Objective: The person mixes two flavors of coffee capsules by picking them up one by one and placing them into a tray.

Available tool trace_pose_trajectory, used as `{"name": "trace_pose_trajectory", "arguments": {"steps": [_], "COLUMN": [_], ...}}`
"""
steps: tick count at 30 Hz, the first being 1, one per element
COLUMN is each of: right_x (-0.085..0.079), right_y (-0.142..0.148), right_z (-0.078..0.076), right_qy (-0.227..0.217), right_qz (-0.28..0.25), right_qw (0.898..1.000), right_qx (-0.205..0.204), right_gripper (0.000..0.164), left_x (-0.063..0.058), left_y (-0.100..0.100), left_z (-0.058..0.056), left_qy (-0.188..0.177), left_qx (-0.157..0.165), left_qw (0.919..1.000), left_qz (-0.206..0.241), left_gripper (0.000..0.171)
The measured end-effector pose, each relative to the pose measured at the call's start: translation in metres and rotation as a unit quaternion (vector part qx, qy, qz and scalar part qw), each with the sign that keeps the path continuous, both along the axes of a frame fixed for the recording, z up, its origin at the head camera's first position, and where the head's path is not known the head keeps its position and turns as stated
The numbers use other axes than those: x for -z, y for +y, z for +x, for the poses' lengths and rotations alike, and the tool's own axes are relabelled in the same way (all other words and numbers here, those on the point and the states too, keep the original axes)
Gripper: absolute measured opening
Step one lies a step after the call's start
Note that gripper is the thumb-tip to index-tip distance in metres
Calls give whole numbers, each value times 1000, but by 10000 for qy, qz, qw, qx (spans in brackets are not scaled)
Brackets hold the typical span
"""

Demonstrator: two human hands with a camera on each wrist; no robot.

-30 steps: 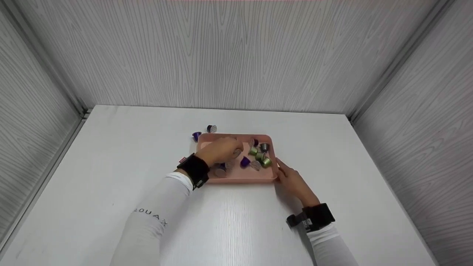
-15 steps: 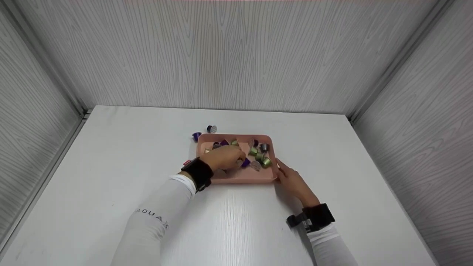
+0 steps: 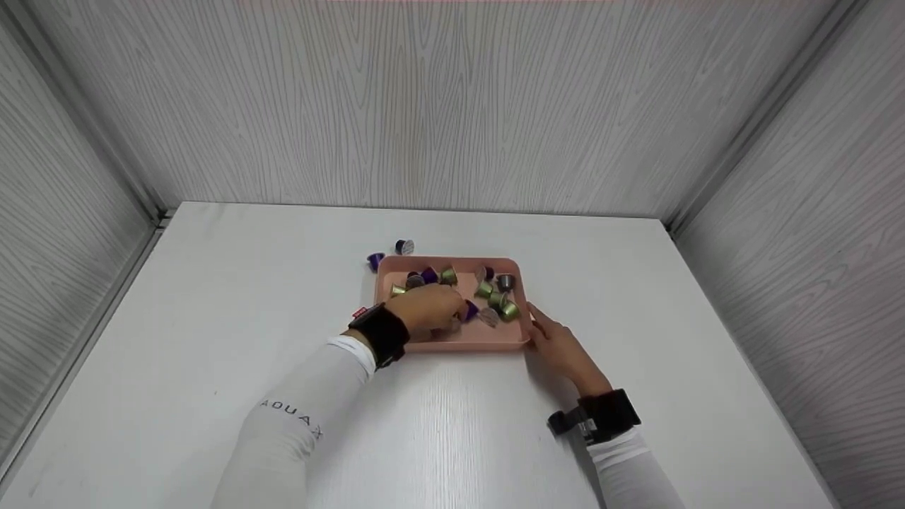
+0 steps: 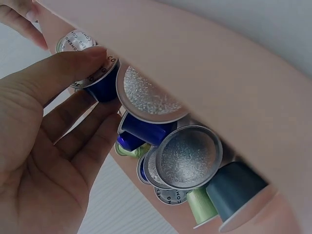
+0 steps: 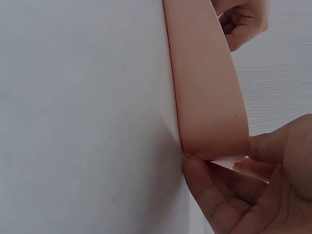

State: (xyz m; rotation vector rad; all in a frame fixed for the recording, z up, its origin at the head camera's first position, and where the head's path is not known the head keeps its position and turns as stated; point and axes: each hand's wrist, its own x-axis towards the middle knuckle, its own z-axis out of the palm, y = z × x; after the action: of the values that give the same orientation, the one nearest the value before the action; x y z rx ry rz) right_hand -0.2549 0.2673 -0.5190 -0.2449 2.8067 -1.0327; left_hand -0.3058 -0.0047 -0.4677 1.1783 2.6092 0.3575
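Observation:
A shallow pink tray [image 3: 463,346] on the table holds several coffee capsules, some green, some purple or blue, some dark. My left hand [image 3: 428,309] is inside it, left of the middle. In the left wrist view its thumb and fingers pinch a dark blue coffee capsule [image 4: 103,87] with a printed foil lid. A purple capsule [image 3: 470,310] lies just right of those fingertips. My right hand [image 3: 562,351] holds the tray's near right corner, thumb and fingers on either side of the wall in the right wrist view. The left hand covers part of the tray's left half.
Two capsules lie outside the tray on the white table [image 3: 438,431]: a purple one [image 3: 375,261] by the far left corner and a dark one [image 3: 404,247] behind it. Green capsules [image 3: 498,300] cluster at the tray's right side. Wood-grain panels [image 3: 424,106] enclose the back and sides.
My left hand has moved down and slightly right within the tray, uncovering capsules along the tray's far left side. My right hand stays at the corner.

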Motion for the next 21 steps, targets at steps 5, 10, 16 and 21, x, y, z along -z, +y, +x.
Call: {"name": "trace_pose_trajectory", "arguments": {"steps": [5, 10, 16, 21], "right_x": [0, 0, 0, 1], "right_y": [1, 1, 1, 1], "right_z": [0, 0, 1, 0], "right_qy": [31, 35, 49, 92], "right_qz": [-130, -154, -209, -176], "right_qw": [9999, 9999, 9997, 9998], "right_qx": [-58, -51, -76, -83], "right_gripper": [51, 50, 50, 50], "left_x": [-1, -2, -3, -4], "left_y": [-2, -4, -6, -9], "left_z": [-1, 1, 2, 1], "left_qy": [-23, 28, 12, -131], "left_qx": [228, 202, 113, 37], "left_qw": [9997, 9998, 9999, 9997], "left_qz": [24, -12, 17, 198], "left_gripper": [12, 10, 12, 12]}}
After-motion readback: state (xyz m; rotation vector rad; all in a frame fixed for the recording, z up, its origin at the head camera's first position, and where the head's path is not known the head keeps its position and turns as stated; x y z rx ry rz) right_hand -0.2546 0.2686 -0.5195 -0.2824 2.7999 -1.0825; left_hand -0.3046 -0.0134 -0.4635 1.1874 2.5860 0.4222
